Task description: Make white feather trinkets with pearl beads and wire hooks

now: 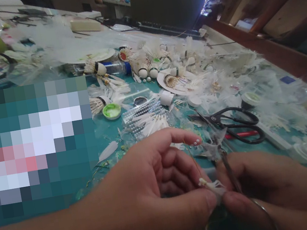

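Note:
My left hand (158, 181) is closed near the bottom middle, its thumb and a finger pinching a small bundle of white feather pieces (212, 186). A thin gold-coloured wire or thread runs up from the bundle towards the left index finger, whose tip carries a few tiny shiny beads (197, 142). My right hand (260, 187) is closed beside it, its fingers around a slim dark metal tool (229, 169) and its thumb against the bundle's right side. White translucent scraps (213, 146) lie just above the tool.
Black-handled scissors (230, 117) lie beyond my right hand near a red pen (242, 134). Strings of grey beads (144, 112), a green-filled cap (111, 111), shuttlecocks (148, 72) and many feathers cover the teal mat (104, 129). A keyboard (162, 29) and monitor stand behind.

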